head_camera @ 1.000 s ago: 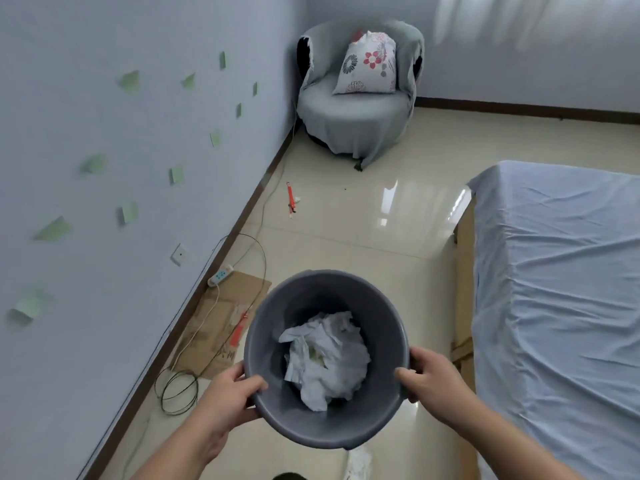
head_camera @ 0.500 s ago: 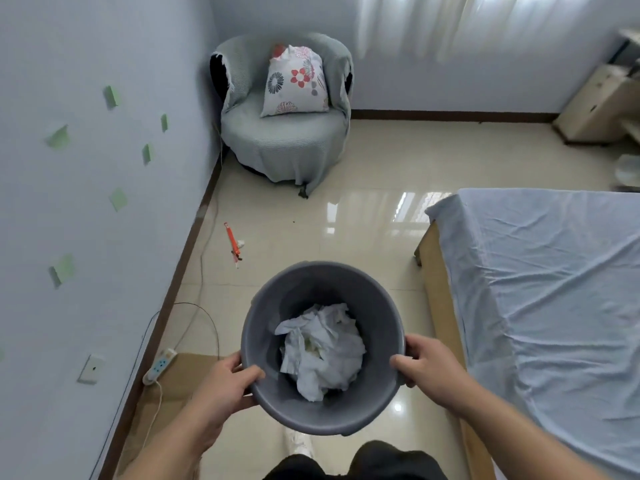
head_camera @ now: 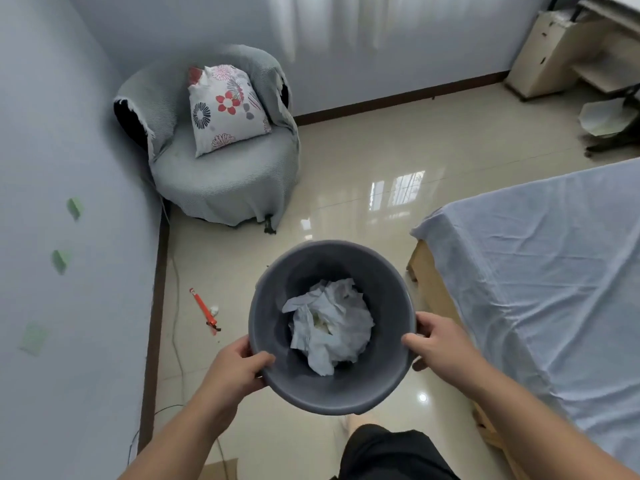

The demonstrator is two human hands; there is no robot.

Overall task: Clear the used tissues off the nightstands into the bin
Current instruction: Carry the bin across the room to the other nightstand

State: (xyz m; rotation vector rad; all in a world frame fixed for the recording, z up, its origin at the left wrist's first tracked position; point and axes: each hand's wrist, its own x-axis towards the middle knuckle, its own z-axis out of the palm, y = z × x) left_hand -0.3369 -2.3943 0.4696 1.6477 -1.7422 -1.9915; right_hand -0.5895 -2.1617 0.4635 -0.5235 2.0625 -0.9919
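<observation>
The left hand (head_camera: 239,370) gripped the near-left rim of the bin (head_camera: 346,391), with the thumb hooked inside and the fingers curled round the outer wall. The right hand (head_camera: 436,344) clasped the opposite rim, thumb on the edge. Holding both sides probably kept the mouth facing up so nothing spilled in carrying. The crumpled tissues (head_camera: 329,323) lay heaped at the bottom, between the two hands and lower than them. The bin hung above the floor (head_camera: 346,188), just beside the bed (head_camera: 536,265). No nightstand showed.

grey armchair (head_camera: 221,174), floral cushion (head_camera: 227,109), sheeted bed (head_camera: 540,271), red pen (head_camera: 203,309)
</observation>
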